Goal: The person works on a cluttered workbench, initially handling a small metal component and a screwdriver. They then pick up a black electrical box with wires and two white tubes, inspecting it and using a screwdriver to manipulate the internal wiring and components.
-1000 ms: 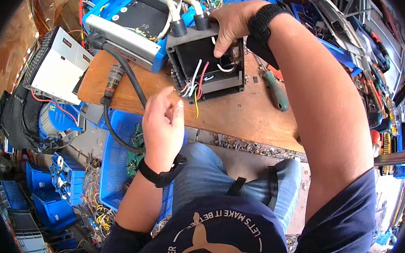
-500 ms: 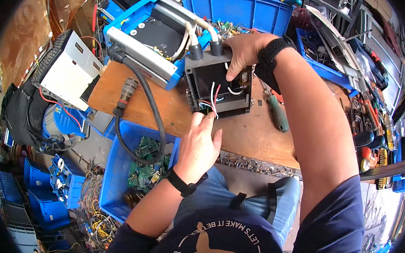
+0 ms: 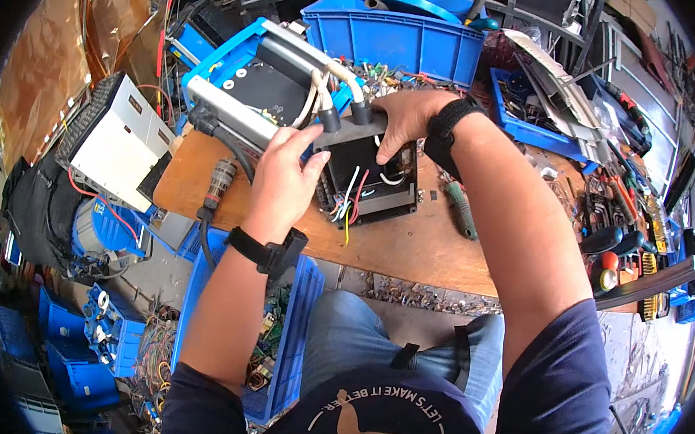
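Observation:
A black open-fronted electrical box (image 3: 389, 206) rests on the wooden bench, with two cable glands on its far side and pale cables running from them. My right hand (image 3: 410, 122) grips its far right corner, thumb bent over the rim into the opening. At the far left corner, my left hand (image 3: 283, 181) holds the edge between thumb and fingers; part of that contact is hidden. Loose wires (image 3: 356, 197) in white, red, and light blue stick up from the near left part of the box. One yellow wire (image 3: 347, 232) hangs over the near edge.
Behind the box stands a blue-and-silver framed unit (image 3: 237, 114). A thick black cable with a round connector (image 3: 219, 182) lies left. A green-handled screwdriver (image 3: 462, 211) lies right. Blue crates (image 3: 390, 41) stand behind; another with circuit boards (image 3: 299, 336) is below the bench. Tools crowd the right.
My left hand has left the wires and moved up to the box's far left corner. The yellow wire now shows. My right hand keeps its grip. The whole view has shifted slightly.

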`<state>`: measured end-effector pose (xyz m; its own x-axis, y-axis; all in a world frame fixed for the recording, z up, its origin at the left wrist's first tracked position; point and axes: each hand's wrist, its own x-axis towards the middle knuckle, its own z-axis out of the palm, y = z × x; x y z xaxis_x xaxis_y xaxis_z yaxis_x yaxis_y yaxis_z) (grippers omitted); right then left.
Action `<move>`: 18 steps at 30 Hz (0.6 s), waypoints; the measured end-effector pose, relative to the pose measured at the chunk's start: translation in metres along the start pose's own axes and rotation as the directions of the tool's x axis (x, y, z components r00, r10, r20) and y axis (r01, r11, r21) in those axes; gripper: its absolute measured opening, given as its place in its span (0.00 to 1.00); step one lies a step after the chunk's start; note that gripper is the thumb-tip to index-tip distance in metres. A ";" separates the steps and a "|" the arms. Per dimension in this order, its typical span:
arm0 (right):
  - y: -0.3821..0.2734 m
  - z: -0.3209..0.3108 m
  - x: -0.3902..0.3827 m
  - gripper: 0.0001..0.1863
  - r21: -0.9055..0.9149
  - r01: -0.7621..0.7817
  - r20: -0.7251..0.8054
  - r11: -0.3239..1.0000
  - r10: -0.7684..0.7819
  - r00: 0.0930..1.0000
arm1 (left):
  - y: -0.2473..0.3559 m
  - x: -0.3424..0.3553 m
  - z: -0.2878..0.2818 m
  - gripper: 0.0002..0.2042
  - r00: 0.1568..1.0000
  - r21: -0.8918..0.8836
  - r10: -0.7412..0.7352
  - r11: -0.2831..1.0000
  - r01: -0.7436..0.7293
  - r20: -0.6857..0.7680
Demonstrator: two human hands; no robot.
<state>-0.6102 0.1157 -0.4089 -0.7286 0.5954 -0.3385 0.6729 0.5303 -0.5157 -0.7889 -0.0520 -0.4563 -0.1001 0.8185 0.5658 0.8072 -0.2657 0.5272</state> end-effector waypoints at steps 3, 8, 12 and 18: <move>0.003 0.002 -0.010 0.55 -0.047 0.003 -0.128 0.999 -0.009 0.992 | -0.005 0.004 0.004 0.14 0.999 0.021 0.019 1.000 -0.020 0.031; 0.010 0.023 -0.054 0.46 -0.047 0.201 -0.579 0.978 -0.191 0.793 | -0.004 0.002 0.012 0.13 0.998 0.122 0.055 0.991 -0.052 -0.018; 0.020 0.082 -0.100 0.27 0.176 0.193 -0.830 0.965 0.040 0.557 | -0.002 0.003 0.011 0.14 0.999 0.131 0.010 0.991 -0.014 0.032; 0.031 0.185 -0.134 0.17 0.424 0.053 -0.556 0.904 0.214 0.803 | -0.009 0.007 0.022 0.14 0.997 0.107 0.071 0.991 -0.075 0.039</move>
<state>-0.5154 -0.0596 -0.5250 -0.3701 0.9273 0.0558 0.5155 0.2549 -0.8181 -0.7844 -0.0329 -0.4710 -0.0197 0.8168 0.5765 0.8698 -0.2704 0.4127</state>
